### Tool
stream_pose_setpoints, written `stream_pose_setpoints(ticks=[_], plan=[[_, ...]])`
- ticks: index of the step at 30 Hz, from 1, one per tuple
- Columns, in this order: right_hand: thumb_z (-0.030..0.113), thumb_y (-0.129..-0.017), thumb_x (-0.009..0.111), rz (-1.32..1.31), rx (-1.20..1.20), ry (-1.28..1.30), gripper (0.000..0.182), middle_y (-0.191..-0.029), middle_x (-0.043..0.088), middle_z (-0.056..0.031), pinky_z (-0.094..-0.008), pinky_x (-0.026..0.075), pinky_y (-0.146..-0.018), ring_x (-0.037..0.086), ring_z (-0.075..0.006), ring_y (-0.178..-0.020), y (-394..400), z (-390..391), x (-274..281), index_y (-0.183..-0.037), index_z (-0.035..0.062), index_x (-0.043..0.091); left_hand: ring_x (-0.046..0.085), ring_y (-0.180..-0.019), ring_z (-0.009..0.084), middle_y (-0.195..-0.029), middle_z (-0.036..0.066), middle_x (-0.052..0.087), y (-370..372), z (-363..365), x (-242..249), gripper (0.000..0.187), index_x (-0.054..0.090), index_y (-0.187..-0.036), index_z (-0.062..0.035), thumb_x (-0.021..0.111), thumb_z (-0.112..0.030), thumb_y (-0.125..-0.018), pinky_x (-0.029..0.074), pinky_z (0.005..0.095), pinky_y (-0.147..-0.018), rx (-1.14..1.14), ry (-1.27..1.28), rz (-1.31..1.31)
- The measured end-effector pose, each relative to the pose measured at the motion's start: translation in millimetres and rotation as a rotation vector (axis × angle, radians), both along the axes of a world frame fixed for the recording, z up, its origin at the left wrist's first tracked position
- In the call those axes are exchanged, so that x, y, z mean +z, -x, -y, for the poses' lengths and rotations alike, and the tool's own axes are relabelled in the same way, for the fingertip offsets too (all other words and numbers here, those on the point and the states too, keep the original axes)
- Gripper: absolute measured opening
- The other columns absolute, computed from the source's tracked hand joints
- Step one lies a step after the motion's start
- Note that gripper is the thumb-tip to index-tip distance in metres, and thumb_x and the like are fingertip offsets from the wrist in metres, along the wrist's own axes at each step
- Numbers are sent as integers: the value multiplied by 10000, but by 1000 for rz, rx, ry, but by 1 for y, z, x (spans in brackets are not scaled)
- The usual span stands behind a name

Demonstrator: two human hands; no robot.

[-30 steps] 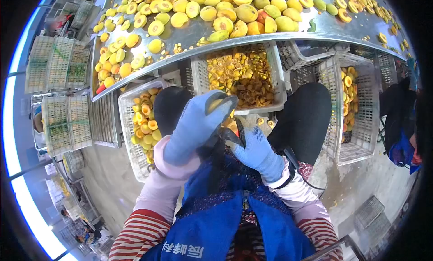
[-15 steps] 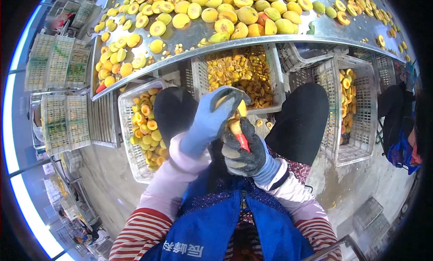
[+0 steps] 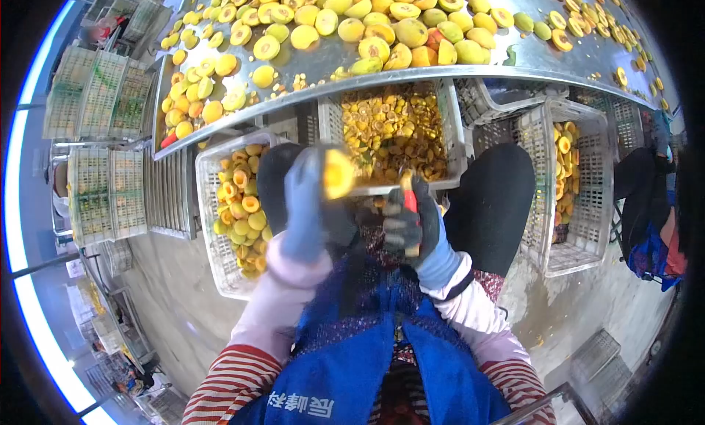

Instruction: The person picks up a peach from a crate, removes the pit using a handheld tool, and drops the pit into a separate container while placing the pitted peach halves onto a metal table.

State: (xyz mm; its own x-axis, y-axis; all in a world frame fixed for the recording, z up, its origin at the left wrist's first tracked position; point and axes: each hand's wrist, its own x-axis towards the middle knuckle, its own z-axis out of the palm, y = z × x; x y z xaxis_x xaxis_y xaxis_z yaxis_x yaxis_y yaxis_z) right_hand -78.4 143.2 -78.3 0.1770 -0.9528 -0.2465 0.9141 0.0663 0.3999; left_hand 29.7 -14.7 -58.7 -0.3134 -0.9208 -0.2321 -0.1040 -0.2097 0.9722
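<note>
My left hand [image 3: 308, 199], in a blue and dark glove, is smeared by motion over my left knee. It grips a yellow peach half [image 3: 338, 174] whose cut face with its hollow shows. In front of my lap, my right hand [image 3: 405, 223] is closed around a short red-handled pitting knife [image 3: 410, 200], its tip pointing up. The two hands are apart. Below the left hand stands a white crate of hollowed peach halves [image 3: 241, 204]. Ahead of the hands, a crate [image 3: 452, 131] holds pits and dark scraps.
A metal table [image 3: 294, 105] with a raised rim crosses the front, bearing many cut peaches [image 3: 352, 30]. Another white crate [image 3: 584, 241] with peach halves stands right. Stacked crates [image 3: 106, 193] are at left. A co-worker's legs [image 3: 637, 171] show at far right.
My hands have separated. The left has swung left and slightly down with the peach half; the right has moved slightly right, still holding the pitting knife, now more upright.
</note>
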Motion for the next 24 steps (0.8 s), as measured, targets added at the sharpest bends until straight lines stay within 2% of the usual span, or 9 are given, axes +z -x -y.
stream_pose_setpoints(ticks=[3,5,9,10,11,13,16,19,24], plan=[[602,-866,405,-221,137,183,460,-610,397,40,-227,302,-395,378,-90,-480,7,0,1,-868,158,525,600,-758,197,-900,81,613,-57,56,17,227,607,-985,-8,575,-202,-870,492,292,-711,45,664,283],[582,-870,420,-137,99,26,457,-628,439,25,-240,305,-380,386,-97,-474,8,8,-8,-867,139,532,606,-785,190,-926,116,621,-79,99,33,214,617,-990,-15,607,-170,-842,486,312,-723,-158,1117,1267],[579,-885,382,-104,151,-34,508,-585,389,-3,-240,328,-371,348,-108,-405,7,28,-17,-917,97,538,612,-832,285,-956,155,608,44,108,55,321,612,-1016,-46,683,-228,-762,484,343,-740,-321,751,603],[579,-882,389,-170,170,-124,503,-585,395,-3,-238,327,-369,351,-108,-405,8,30,-22,-913,99,536,638,-848,218,-943,130,653,85,111,48,254,628,-995,-27,656,-186,-799,487,303,-753,-373,756,537],[580,-880,396,-239,183,-213,499,-585,400,-3,-236,326,-367,355,-107,-405,11,31,-27,-909,101,533,605,-926,278,-1067,172,598,117,128,28,439,568,-1116,-63,679,-288,-756,478,341,-777,-494,780,562],[580,-875,409,-307,137,-316,488,-585,410,1,-232,325,-363,364,-105,-408,18,29,-32,-897,108,528,570,-1021,305,-1115,184,580,173,130,22,630,458,-1237,-77,673,-390,-734,454,366,-844,-757,722,1071],[580,-870,425,-258,27,-376,458,-570,417,25,-229,326,-358,388,-97,-423,36,29,-20,-864,132,520,535,-1072,333,-1142,193,564,179,144,-1,771,359,-1306,-87,671,-456,-705,427,392,-894,-861,684,1008],[577,-869,432,-400,-15,-318,446,-565,422,35,-227,333,-364,402,-93,-434,46,31,-14,-855,138,515,531,-1080,339,-1169,201,546,153,159,-31,730,407,-1277,-86,677,-448,-704,433,388,-880,-781,691,802],[586,-859,443,-483,-21,-386,451,-566,435,32,-228,336,-364,411,-98,-433,46,32,-7,-860,140,512,598,-821,362,-854,153,624,130,144,-14,461,560,-1018,-68,729,-337,-683,476,430,-722,-644,844,737]])
